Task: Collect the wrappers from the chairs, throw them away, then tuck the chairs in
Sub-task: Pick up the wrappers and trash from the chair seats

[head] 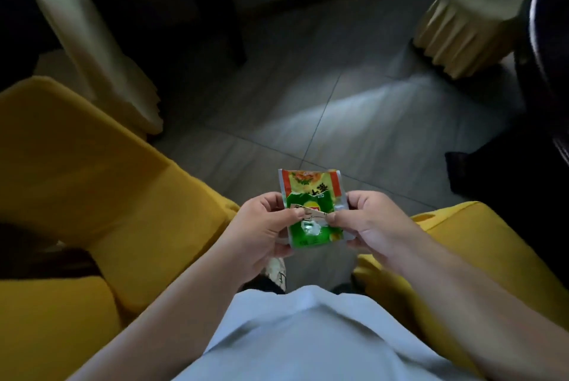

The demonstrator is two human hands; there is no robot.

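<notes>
I hold a green and orange snack wrapper (311, 208) flat in front of my chest with both hands. My left hand (261, 229) pinches its left edge. My right hand (372, 223) pinches its right edge, thumb on the front. A second, lighter wrapper seems to lie over the green one under my thumbs. A yellow chair (92, 183) stands at my left and another yellow chair (480, 254) at my right. I cannot see either seat surface fully.
Grey tiled floor (323, 122) lies ahead, lit by a pale patch. A cream table leg (101, 54) rises at the left and a cream fluted base (462, 29) at the upper right. A dark round object (551, 57) fills the right edge. The room is dim.
</notes>
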